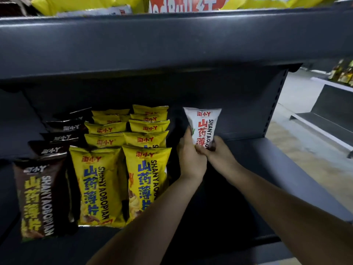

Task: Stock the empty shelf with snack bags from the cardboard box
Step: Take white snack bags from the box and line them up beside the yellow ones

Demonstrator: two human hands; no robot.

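A white snack bag [203, 124] with red lettering stands upright at the back of the dark shelf [282, 169]. My left hand [191, 155] grips its lower left side and my right hand [219, 152] grips its lower right corner, the two hands touching below it. To the left stand two rows of yellow snack bags [99, 184] and a row of dark brown bags [38, 199], each several deep. The cardboard box is out of view.
The shelf above [172, 41] overhangs closely and carries yellow bags [86, 4] and a red-lettered pack. Bare shelf surface lies right of the white bag. Beyond the shelf's right end are the floor and another low shelf [324, 119].
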